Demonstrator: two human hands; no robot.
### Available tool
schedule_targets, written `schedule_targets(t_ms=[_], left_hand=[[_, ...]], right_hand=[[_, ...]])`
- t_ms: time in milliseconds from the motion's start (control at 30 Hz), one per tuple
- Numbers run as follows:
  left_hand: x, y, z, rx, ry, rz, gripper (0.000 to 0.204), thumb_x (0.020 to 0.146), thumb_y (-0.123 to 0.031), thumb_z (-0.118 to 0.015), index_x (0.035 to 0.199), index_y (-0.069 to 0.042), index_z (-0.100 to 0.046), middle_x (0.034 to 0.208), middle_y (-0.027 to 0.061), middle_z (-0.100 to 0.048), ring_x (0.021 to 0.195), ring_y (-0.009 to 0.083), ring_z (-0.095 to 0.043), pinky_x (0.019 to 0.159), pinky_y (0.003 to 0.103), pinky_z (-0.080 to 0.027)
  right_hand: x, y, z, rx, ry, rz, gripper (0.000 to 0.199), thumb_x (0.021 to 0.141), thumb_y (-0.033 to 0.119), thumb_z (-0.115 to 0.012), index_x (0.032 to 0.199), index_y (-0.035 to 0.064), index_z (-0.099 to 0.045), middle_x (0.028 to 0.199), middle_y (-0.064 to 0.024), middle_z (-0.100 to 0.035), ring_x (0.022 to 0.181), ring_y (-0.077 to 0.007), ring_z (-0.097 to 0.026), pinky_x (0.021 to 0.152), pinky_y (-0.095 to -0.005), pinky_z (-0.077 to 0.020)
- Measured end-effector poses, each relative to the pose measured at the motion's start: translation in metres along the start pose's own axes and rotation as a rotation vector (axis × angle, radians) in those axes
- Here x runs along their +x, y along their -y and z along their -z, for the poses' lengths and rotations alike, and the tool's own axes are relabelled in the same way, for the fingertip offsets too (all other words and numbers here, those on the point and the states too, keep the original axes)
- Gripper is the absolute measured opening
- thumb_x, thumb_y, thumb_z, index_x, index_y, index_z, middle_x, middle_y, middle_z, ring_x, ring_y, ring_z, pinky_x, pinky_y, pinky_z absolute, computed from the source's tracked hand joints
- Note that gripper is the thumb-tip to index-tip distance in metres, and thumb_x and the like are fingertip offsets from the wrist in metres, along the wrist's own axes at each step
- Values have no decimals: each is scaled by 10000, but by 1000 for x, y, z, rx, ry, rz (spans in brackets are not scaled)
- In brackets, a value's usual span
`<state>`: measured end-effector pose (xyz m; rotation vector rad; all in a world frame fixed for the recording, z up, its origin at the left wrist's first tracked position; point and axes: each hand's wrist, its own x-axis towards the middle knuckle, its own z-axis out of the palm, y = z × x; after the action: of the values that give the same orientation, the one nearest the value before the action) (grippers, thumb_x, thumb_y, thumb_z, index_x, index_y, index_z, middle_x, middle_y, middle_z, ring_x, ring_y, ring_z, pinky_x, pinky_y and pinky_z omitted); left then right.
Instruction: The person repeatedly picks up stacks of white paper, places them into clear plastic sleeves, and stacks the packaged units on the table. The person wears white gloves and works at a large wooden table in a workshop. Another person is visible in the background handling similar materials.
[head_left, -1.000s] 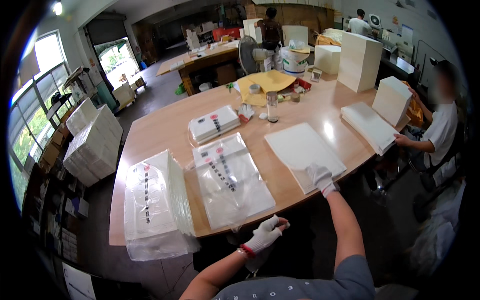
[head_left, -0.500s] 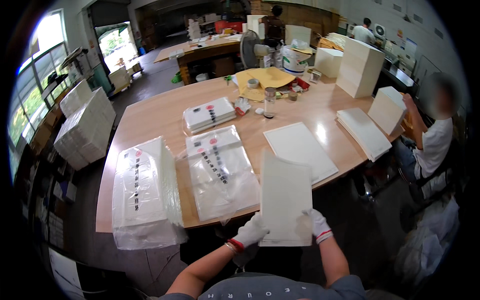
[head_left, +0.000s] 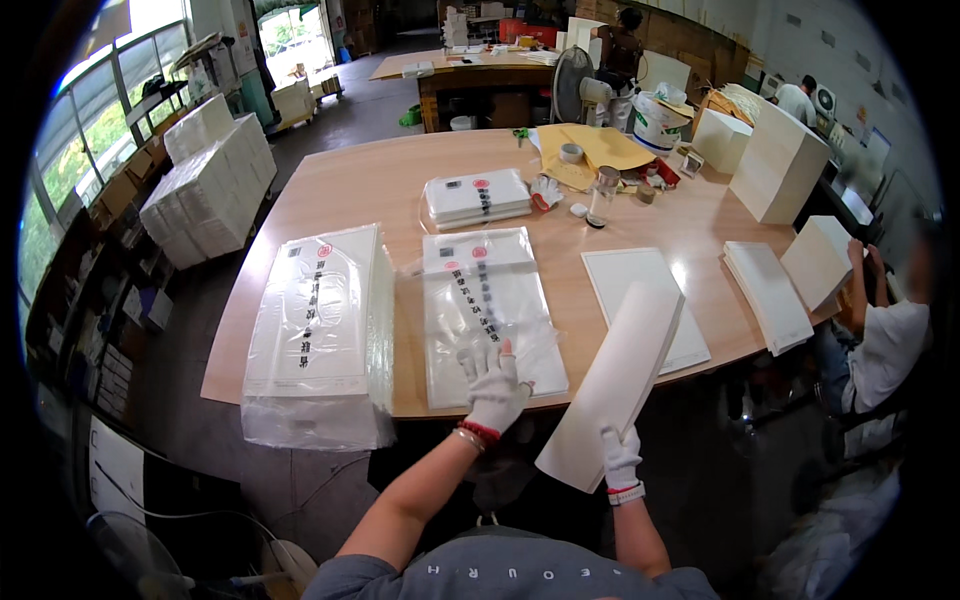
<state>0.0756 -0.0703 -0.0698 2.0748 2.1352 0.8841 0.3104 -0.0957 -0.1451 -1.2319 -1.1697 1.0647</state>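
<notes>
My left hand [head_left: 497,388], in a white glove with bare fingertips, rests with fingers spread on the near part of a clear printed plastic bag [head_left: 520,290]. A curled stack of white paper sheets [head_left: 615,385] is in my right hand [head_left: 621,460], gripped at its lower right edge and tilted over the table's front edge. Behind that stack, a flat pile of white paper [head_left: 625,275] lies on the table. To the left of the bag stands a tall pile of plastic-wrapped paper packs [head_left: 315,300].
A smaller pile of wrapped packs [head_left: 475,197] lies farther back on the wooden table [head_left: 340,190], near a glass jar [head_left: 602,197] and yellow paper [head_left: 610,150]. White paper stacks [head_left: 768,295] stand at the right, beside a seated person [head_left: 880,335]. A fan [head_left: 573,88] is behind.
My left hand has let go of the paper stack and moved left onto the plastic bag. The stack, now only in my right hand, has tilted and curled. The view has shifted.
</notes>
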Motion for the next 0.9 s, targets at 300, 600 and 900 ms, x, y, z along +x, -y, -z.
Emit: schedule_targets(t_ms=[300, 600, 900], left_hand=[[47, 53, -33, -1606, 538, 523, 284, 903, -137, -520, 1174, -56, -542, 1041, 14, -634, 792, 79, -564, 656, 212, -449], [52, -26, 0, -719, 284, -337, 340, 793, -68, -547, 1133, -88, -557, 911, 135, -628, 839, 281, -622, 738, 352, -493], [14, 87, -62, -175, 276, -205, 439, 763, -107, -552, 1200, -123, -514, 1030, 147, -597, 939, 295, -584, 808, 404, -470]], right_hand=[[-3, 93, 46, -790, 236, 693, 239, 712, 130, -667, 932, 45, -632, 951, -183, -634, 782, -310, -638, 669, -353, -525], [48, 85, -34, -1321, 641, 342, 341, 725, 332, -653, 981, 109, -620, 934, -112, -634, 741, -329, -626, 644, -432, -510], [97, 22, -116, -1000, 86, 339, 640, 782, 446, -620, 1255, 99, -366, 1074, -183, -563, 959, -366, -574, 774, -459, -448]])
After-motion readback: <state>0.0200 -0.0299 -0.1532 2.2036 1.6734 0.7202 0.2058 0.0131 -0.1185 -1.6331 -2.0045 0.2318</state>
